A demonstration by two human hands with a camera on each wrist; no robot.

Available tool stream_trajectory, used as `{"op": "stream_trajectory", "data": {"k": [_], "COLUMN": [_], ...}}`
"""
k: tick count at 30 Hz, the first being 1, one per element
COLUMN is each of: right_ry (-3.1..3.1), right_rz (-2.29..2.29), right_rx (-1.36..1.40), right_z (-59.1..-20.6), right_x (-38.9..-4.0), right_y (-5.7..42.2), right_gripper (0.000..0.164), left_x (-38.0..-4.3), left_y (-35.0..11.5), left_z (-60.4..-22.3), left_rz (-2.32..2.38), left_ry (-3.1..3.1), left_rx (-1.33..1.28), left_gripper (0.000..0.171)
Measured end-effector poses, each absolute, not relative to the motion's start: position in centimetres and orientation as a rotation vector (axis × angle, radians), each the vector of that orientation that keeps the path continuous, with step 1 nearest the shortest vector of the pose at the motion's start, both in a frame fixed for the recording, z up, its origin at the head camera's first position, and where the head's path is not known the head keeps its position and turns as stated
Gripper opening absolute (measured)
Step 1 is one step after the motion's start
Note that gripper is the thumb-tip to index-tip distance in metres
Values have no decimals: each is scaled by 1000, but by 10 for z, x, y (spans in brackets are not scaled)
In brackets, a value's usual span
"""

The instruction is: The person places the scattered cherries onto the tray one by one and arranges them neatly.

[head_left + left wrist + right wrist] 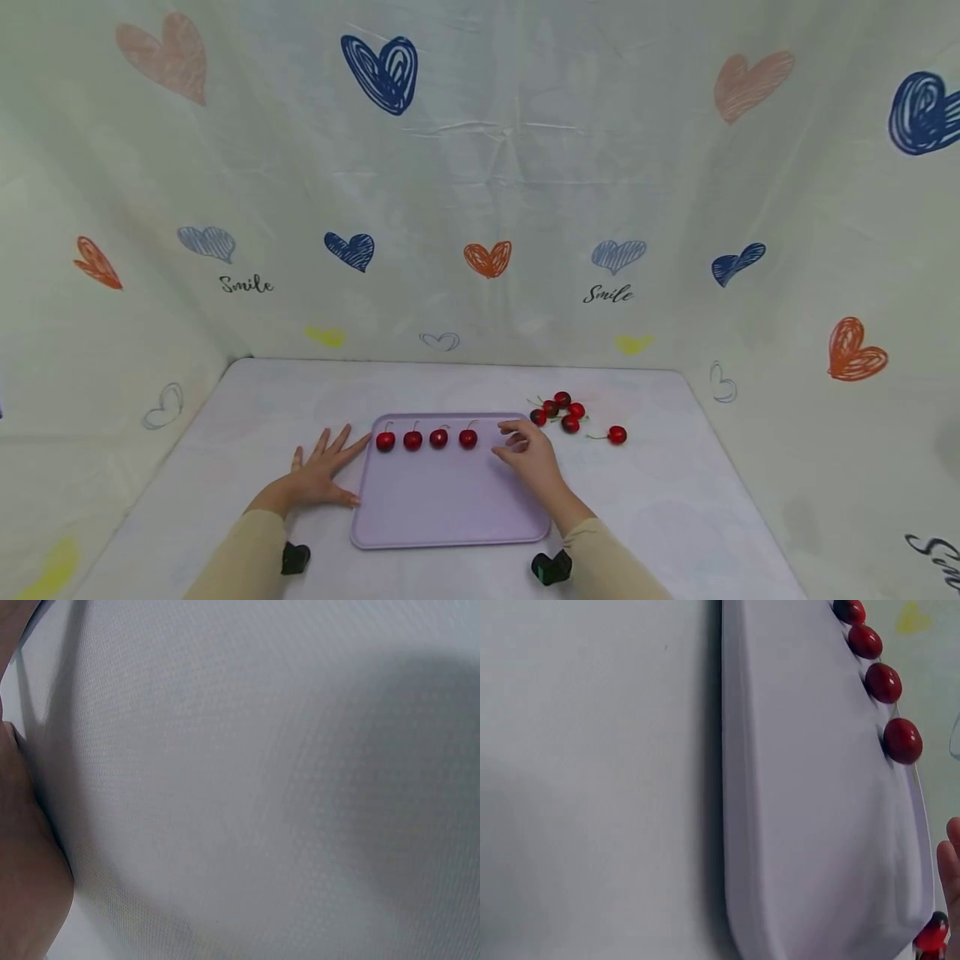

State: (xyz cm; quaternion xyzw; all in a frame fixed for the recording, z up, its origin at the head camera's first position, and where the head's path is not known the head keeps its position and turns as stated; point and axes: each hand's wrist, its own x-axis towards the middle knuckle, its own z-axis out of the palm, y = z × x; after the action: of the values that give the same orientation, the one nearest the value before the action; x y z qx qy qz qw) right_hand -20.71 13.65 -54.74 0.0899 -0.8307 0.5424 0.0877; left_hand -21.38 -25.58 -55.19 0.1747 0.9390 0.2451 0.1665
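Four cherries (427,438) stand in one row on the purple tray (450,500), close to its far rim, and between them and the near rim lies wide free room. The tray rests on the white desk (675,500), with desk surface along both its sides. At its left edge is the left hand (318,479), its fingers spread apart, the fingertips reaching to the rim. The right hand (528,458) is over the far right part of the tray, just beside the last cherry of the row; its fingers are gently bent, with a gap between thumb and forefinger.

The tray has its long axis from left to right, and the row follows it. The four stems point to the far rim, some leaning rightward. Beyond the right hand lies a group of five cherries (570,424), and more to the right one lone cherry (617,434), whose stem points left.

Two dark objects (551,568) lie beside the sleeves (611,558); I cannot tell what they are. The left wrist view is mostly a blurred pale surface; the right wrist view cuts off the right hand.
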Motion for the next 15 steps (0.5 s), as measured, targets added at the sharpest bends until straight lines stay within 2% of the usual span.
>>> {"op": "stream_trajectory", "data": {"k": [15], "right_ry": [-2523], "right_rz": [1548], "right_rx": [59], "right_z": [-545], "right_x": [-196], "right_y": [210], "right_gripper": [35], "left_x": [-208], "left_y": [-250], "left_z": [-539], "left_rz": [687], "left_ry": [2672], "left_rx": [498], "left_gripper": [106]}}
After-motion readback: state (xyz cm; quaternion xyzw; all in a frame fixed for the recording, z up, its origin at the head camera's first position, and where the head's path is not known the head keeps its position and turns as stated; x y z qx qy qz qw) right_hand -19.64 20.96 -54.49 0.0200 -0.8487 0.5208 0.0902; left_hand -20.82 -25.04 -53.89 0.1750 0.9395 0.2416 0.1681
